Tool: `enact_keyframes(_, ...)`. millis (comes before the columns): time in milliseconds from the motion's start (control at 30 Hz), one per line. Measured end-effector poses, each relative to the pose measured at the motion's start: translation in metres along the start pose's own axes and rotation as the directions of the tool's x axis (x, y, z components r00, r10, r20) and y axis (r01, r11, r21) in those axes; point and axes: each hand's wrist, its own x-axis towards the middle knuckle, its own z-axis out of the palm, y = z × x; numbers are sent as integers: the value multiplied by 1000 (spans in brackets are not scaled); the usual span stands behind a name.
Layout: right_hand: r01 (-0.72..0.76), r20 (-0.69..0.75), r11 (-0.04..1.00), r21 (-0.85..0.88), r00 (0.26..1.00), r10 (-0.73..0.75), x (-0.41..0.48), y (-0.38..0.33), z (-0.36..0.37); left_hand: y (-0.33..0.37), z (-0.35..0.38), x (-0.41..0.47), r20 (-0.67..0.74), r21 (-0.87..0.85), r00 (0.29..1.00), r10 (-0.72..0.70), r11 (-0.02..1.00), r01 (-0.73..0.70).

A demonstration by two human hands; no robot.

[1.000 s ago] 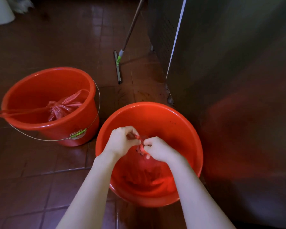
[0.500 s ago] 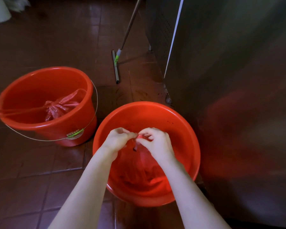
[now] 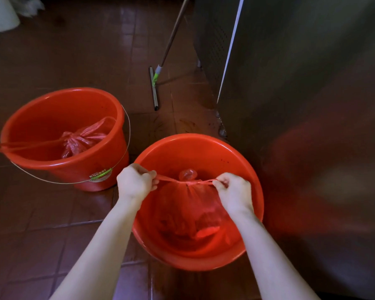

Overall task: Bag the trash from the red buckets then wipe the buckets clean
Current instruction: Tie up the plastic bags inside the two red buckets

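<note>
Two red buckets stand on the brown tiled floor. In the near bucket (image 3: 243, 169) sits a red plastic trash bag (image 3: 195, 208), gathered at its neck by a knot. My left hand (image 3: 134, 182) grips one bag handle and my right hand (image 3: 232, 189) grips the other, the two strips stretched taut sideways between them. The far-left bucket (image 3: 52, 161), with a wire bail, holds another tied red bag (image 3: 80, 141); one handle of that bag trails over the bucket's left rim.
A floor squeegee (image 3: 155, 87) with a long pole leans at the back middle. A tall stainless steel cabinet (image 3: 301, 105) fills the right side, close to the near bucket. A white object (image 3: 0, 16) sits at the top left.
My hands were close together over the bag's neck; now they have pulled apart, drawing the handles tight into a knot.
</note>
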Motion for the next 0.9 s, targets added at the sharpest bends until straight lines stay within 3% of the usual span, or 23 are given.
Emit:
enact_keyframes(67, 64, -10, 988, 140, 998, -63, 0, -9, -4, 6, 1, -9, 22, -29, 994, 106, 994, -105)
enact_keyframes(133, 2, 85, 920, 392, 996, -39, -1, -21, -6, 12, 4, -17, 85, -119, 985, 148, 983, -138)
enact_keyframes(233, -234, 250, 577, 782, 967, 53, -7, -46, -7, 22, 15, -32, 173, -265, 964, 202, 952, -152)
enact_keyframes(300, -267, 256, 359, 894, 963, 79, -5, -62, -15, 27, 22, -40, 208, -361, 944, 256, 917, -169)
enact_keyframes(367, -235, 231, 255, 938, 972, 48, -1, -74, -29, 35, 18, -43, 218, -484, 925, 311, 858, -174)
enact_keyframes(467, -172, 202, 296, 940, 977, -75, 5, -87, -51, 44, -4, -41, 206, -648, 904, 375, 745, -162)
enact_keyframes(567, -214, 267, 306, 928, 953, -144, 12, -93, -68, 53, -22, -39, 162, -744, 919, 360, 656, -126)
enact_keyframes(733, -194, 300, 377, 906, 921, -249, 18, -106, -79, 68, -17, -42, 289, -844, 919, 268, 525, 113)
enact_keyframes(767, -188, 304, 391, 901, 917, -259, 19, -108, -79, 71, -17, -42, 329, -838, 902, 279, 527, 142)
enact_keyframes(833, -205, 327, 396, 895, 906, -270, 19, -110, -78, 74, -16, -42, 392, -773, 860, 327, 624, 115)
enact_keyframes(900, -228, 352, 388, 893, 891, -286, 18, -108, -75, 70, -14, -41, 438, -626, 801, 407, 778, -53)
